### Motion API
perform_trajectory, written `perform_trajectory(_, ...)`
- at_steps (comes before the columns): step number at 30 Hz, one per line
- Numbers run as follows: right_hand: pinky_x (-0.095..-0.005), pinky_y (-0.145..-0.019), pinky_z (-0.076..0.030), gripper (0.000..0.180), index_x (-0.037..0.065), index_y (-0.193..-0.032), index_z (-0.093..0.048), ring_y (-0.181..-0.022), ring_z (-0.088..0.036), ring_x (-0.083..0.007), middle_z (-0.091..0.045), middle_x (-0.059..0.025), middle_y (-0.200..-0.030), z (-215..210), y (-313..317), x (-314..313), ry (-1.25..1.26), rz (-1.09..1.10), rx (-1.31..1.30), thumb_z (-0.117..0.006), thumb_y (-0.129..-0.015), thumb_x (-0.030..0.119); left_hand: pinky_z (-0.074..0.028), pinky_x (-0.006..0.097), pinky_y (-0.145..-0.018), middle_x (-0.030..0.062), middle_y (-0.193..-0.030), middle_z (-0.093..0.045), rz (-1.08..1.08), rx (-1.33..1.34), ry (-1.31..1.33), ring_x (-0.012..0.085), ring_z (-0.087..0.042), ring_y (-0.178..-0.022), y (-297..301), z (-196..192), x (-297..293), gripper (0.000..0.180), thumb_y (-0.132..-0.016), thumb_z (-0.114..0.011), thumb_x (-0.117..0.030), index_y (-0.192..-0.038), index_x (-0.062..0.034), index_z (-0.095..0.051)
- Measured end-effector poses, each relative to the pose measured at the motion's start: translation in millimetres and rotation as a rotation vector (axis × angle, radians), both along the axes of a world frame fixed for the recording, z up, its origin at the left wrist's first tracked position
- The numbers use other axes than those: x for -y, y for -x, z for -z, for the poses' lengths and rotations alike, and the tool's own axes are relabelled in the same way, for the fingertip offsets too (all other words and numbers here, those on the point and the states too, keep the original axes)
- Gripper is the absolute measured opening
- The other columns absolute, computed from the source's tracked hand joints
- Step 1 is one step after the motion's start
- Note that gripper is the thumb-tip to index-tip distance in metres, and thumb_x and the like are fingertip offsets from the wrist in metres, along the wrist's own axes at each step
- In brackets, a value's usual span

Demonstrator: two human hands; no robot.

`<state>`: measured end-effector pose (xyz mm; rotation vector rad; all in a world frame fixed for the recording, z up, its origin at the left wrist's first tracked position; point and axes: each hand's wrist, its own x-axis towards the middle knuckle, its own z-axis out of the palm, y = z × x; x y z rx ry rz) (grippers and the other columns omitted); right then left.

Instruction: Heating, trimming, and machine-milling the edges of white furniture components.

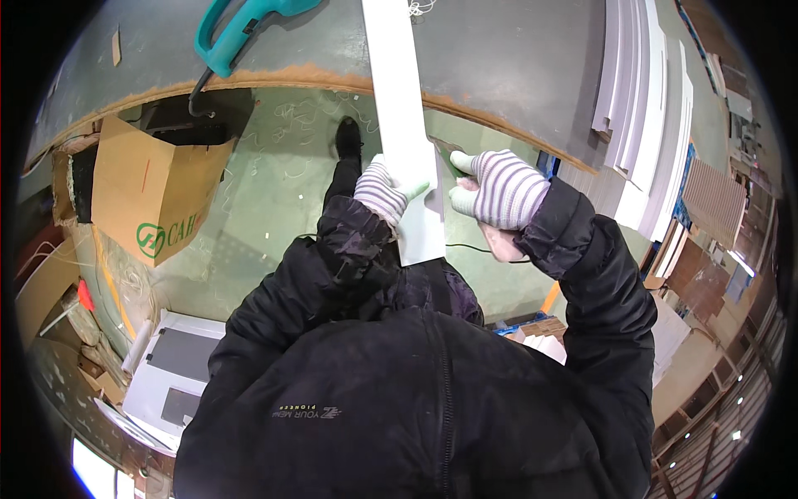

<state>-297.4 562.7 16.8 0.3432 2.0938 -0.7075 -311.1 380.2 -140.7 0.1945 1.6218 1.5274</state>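
A long white board [399,100] runs from the workbench toward my body, its near end hanging past the bench edge. My left hand [386,194], in a striped glove, is closed on the board's left side, with its thumb lying across the face. On the other side my right hand [503,190], also gloved, grips a small green tool [453,156] with a thin, flat, blade-like end at the board's right edge. Its exact kind is unclear. A pale pink piece [501,244] shows under my right hand; I cannot make out what it is.
The grey workbench [515,66] has a worn brown edge. On it lie a teal corded power tool [224,41] at left and stacked white and grey strips [640,100] at right. An open cardboard box [150,187] stands on the left, near string scraps on the green floor [283,200].
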Motion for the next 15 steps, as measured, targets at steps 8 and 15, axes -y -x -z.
perform_trajectory(8,-0.0257,-0.065,-0.051,0.062,-0.004,-0.14,-0.047,-0.07,-0.063,-0.014,-0.066,-0.0085,-0.08,41,-44,11,0.445,0.918,-0.177,-0.061,-0.09,0.03,-0.053,0.029,-0.073,0.0082,-0.097,-0.068,-0.045,-0.002,0.095,0.0143,-0.063,-0.083,1,22,2,0.031,-0.083,-0.073,-0.006,-0.11,0.0034,-0.061)
perform_trajectory(15,-0.031,-0.097,-0.045,0.062,-0.012,-0.137,-0.042,-0.113,-0.058,-0.0237,-0.061,-0.0258,-0.124,60,-58,47,0.501,0.952,-0.416,-0.062,-0.09,0.023,-0.053,0.031,-0.077,0.0096,-0.1,-0.068,0.054,-0.133,0.077,0.0177,-0.063,-0.089,14,-7,-18,0.027,-0.089,-0.063,-0.008,-0.113,0.0031,-0.062)
